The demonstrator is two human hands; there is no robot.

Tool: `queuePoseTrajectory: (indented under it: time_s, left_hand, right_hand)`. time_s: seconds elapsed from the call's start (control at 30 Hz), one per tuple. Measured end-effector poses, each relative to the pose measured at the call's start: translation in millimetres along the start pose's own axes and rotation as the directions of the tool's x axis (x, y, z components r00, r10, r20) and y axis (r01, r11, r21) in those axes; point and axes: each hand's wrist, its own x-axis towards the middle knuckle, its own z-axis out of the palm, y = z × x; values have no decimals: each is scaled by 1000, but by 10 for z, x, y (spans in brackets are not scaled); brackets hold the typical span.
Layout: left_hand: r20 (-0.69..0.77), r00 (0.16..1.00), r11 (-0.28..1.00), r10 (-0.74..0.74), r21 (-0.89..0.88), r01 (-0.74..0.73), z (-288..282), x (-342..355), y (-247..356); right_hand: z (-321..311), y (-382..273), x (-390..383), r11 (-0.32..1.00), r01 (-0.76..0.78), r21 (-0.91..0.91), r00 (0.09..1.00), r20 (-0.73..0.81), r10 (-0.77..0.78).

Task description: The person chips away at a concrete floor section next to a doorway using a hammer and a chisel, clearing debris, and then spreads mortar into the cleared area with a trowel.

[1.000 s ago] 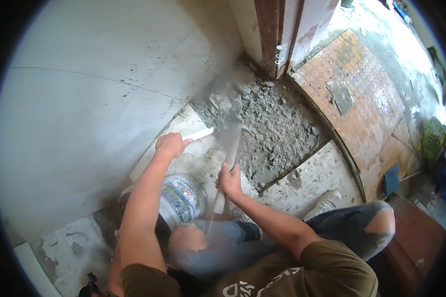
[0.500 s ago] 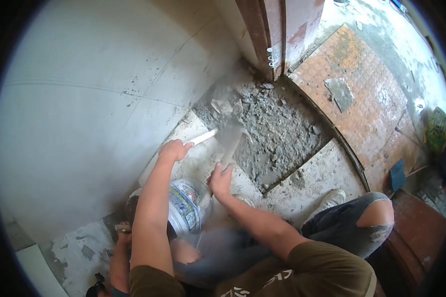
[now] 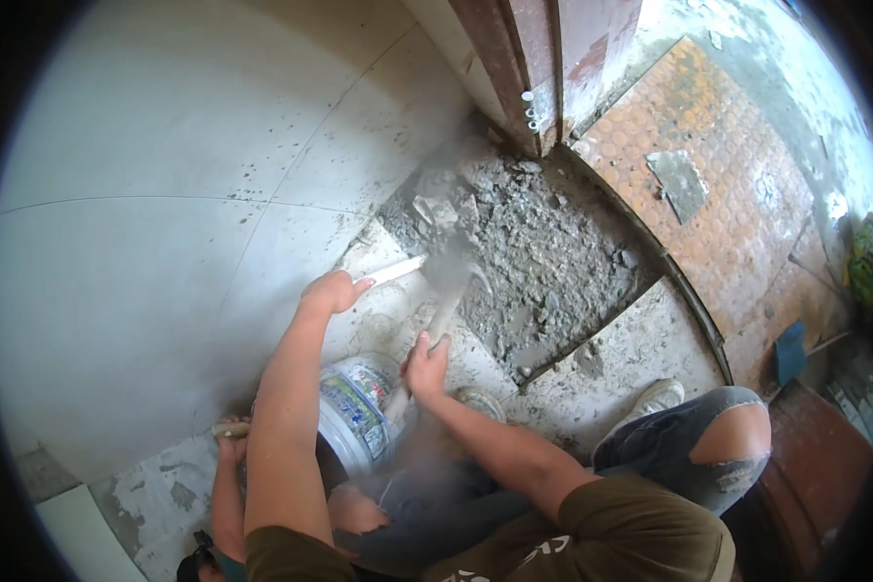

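Observation:
My left hand [image 3: 331, 292] is closed around a white, straight bar [image 3: 388, 271], whose far tip reaches the edge of a broken patch of grey rubble [image 3: 548, 262]. My right hand [image 3: 427, 364] grips the pale handle of a hammer [image 3: 446, 315], with its curved metal head [image 3: 477, 276] over the rubble beside the bar's tip. Dust blurs the area where the head and tip are. Pale tile [image 3: 373, 242] borders the patch. A plastic bucket with a printed label [image 3: 354, 407] stands below my hands, partly hidden by my left forearm.
A pale tiled wall [image 3: 145, 272] rises at left, and a brown door frame [image 3: 543, 68] at the top. A stained patterned board [image 3: 708, 233] with a loose fragment lies right. Another person's hand [image 3: 231, 446] holds a tool at lower left. My bent knee [image 3: 727, 432] is at lower right.
My right hand has shifted slightly down and left with the hammer; my left hand stays near the same spot. The other person's hand has moved higher and further into view, holding a tool.

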Motion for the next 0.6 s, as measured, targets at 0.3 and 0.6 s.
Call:
queuePoseTrajectory:
  time_s: [0.3, 0.6]
  left_hand:
    - [26, 999, 1000, 23, -5, -23, -51, 68, -48]
    - [48, 999, 1000, -5, 13, 4, -125, 42, 93]
  right_hand:
    - [-304, 272, 163, 942, 181, -282, 983, 35, -178]
    - [-284, 400, 114, 800, 378, -466, 903, -4, -429]
